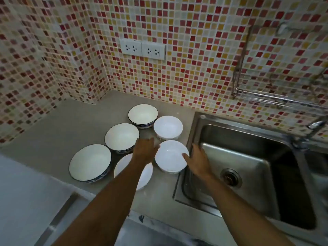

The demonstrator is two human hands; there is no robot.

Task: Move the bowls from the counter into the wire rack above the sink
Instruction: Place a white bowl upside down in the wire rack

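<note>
Both hands flank nearest plain white bowl [170, 157] beside sink [248, 167]: right hand [197, 161] thumb on rim, left hand [144, 150] spread, empty; wire rack [262, 96] waits above

Grey counter [62, 132] runs into a tiled corner, with a steel sink [248, 157] set into its right side. Six bowls sit on it in a loose cluster left of the sink: three blue-rimmed bowls [122, 137] in a diagonal row from back to front-left, and three plain white bowls [168, 127] nearer the sink. The frontmost white one is partly hidden by an arm.
</note>
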